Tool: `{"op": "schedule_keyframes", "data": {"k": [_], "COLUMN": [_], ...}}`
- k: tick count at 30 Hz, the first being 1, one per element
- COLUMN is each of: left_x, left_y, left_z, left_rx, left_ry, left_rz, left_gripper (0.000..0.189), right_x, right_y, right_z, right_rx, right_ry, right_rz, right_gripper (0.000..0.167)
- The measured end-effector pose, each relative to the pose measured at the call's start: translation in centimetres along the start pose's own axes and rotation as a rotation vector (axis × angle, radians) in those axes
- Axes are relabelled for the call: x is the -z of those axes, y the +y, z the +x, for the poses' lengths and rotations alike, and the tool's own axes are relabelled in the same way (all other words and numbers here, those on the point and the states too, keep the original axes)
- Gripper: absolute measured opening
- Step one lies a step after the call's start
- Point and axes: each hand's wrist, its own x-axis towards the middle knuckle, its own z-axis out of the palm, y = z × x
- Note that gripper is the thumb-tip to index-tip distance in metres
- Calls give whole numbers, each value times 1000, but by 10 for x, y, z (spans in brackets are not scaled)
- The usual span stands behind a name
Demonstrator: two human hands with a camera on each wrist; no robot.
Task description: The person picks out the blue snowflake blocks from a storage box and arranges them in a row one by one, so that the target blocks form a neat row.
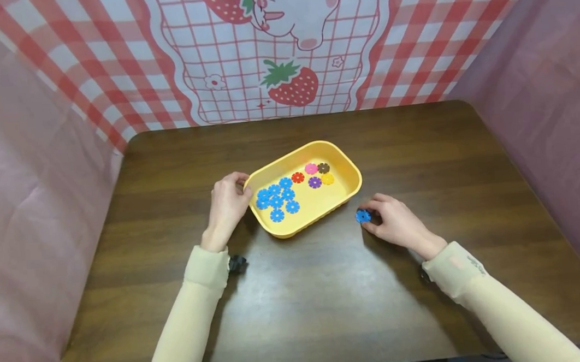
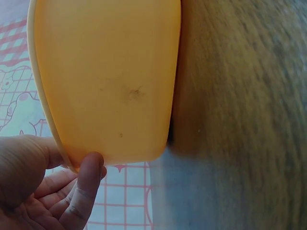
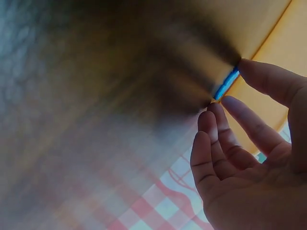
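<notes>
A yellow plastic bin (image 1: 316, 214) stands on the table, angled with its right end farther back. My left hand (image 1: 227, 203) grips the rim at its left end; the left wrist view shows the thumb (image 2: 88, 175) against the outer wall. To the bin's right, my right hand (image 1: 395, 222) pinches a blue snowflake disc (image 1: 363, 216) between thumb and index finger, low over the tabletop. Seen edge-on in the right wrist view, the blue disc (image 3: 226, 85) bridges the two fingertips. Several blue snowflake discs (image 1: 276, 201) lie clustered in the bin's left half.
Inside the bin's right half lie single discs: red (image 1: 297, 178), pink (image 1: 311, 169), brown (image 1: 323, 168), purple (image 1: 314, 182) and yellow (image 1: 327, 179). The brown wooden table (image 1: 326, 299) meets a strawberry-patterned cloth (image 1: 204, 54) at the back. Pink curtains (image 1: 33, 161) hang on both sides.
</notes>
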Motion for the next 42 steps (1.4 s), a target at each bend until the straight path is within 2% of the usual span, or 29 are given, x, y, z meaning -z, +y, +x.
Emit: {"op": "schedule_keyframes", "data": {"k": [5,14,22,29,36,42], "left_x": [0,0,0,0,0,0], "left_y": [0,-2,-2,-2,-2,-1], "left_z": [1,1,1,1,1,0], "left_rx": [-4,-6,-9,-4,2,2], "left_ry": [3,5,11,4,4,2], "left_rz": [13,7,5,0,-8,-6], "left_gripper": [22,22,23,23,22,21], "right_x": [2,20,39,45,44,29], "right_y": [-2,-10,-17,-28,-47,-63], "right_z": [1,10,23,41,71,96], "right_rx": [-27,-63,-41,16,11,35], "right_ry": [0,60,97,152,106,46], "right_rz": [7,44,48,45,99,128], "right_gripper": [28,33,35,33,34,33]}}
